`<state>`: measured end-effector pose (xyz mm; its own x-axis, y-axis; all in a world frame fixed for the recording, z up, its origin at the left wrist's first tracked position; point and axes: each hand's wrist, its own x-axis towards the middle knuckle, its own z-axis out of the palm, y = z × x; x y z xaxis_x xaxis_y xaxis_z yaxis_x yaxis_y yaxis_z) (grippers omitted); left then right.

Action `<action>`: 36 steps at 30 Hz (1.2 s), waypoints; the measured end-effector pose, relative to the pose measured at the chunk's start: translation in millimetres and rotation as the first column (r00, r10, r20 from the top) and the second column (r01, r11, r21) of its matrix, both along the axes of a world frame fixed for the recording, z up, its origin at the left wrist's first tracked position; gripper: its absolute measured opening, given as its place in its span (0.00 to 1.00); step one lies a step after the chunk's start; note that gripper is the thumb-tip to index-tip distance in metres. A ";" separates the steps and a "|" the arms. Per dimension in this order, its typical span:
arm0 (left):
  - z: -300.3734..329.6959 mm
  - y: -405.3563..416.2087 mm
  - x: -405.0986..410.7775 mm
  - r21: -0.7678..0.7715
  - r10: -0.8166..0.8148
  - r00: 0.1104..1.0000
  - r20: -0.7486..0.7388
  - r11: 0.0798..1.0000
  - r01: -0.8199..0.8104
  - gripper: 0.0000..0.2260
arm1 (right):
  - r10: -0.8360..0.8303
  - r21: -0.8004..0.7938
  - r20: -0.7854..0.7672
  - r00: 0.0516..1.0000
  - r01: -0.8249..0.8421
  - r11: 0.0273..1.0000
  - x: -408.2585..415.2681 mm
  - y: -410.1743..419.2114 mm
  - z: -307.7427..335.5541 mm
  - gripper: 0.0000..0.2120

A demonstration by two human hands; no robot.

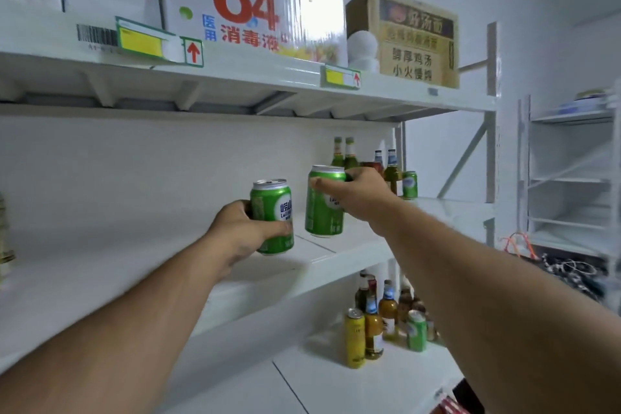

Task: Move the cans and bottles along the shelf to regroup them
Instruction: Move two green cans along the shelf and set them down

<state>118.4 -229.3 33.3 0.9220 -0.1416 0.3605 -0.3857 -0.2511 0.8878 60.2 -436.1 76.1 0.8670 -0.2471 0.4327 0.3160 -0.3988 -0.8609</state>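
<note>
My left hand [242, 228] grips a green beer can [271, 208] by its side, held upright just above the white middle shelf [134, 272]. My right hand [359, 191] grasps a second green can [324, 205] from the top rim, also lifted slightly off the shelf. The two cans hang side by side, a small gap between them. Behind my right hand, at the shelf's right end, stand several glass bottles [391, 171] and another green can [410, 184].
The lower shelf [336, 376] holds a yellow can [355, 338], a green can [416, 331] and several bottles [373, 329]. The top shelf carries a white "84" box [248, 3] and a brown carton [416, 40]. A second white rack [571, 178] stands at right, with cables on the floor.
</note>
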 end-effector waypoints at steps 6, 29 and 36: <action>5.2 -94.2 -20.1 0.030 -0.097 0.995 -0.001 0.995 0.097 0.13 | -0.068 -0.013 0.033 0.997 0.069 0.998 -22.6 -90.0 1.9 0.14; -3.2 -407.4 72.1 0.016 -0.181 0.982 -0.050 0.983 0.182 0.19 | -0.218 -0.026 -0.003 0.976 0.218 0.976 59.1 -414.1 -13.6 0.22; -0.5 -455.4 140.7 0.000 -0.173 0.984 -0.033 0.985 0.173 0.23 | -0.258 -0.063 0.006 0.966 0.257 0.964 118.2 -463.4 -15.3 0.15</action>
<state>259.1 -684.8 32.8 0.8946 -0.3014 0.3300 -0.3946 -0.1858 0.8999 178.4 -899.4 60.7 0.7788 -0.4345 0.4524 0.1935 -0.5196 -0.8322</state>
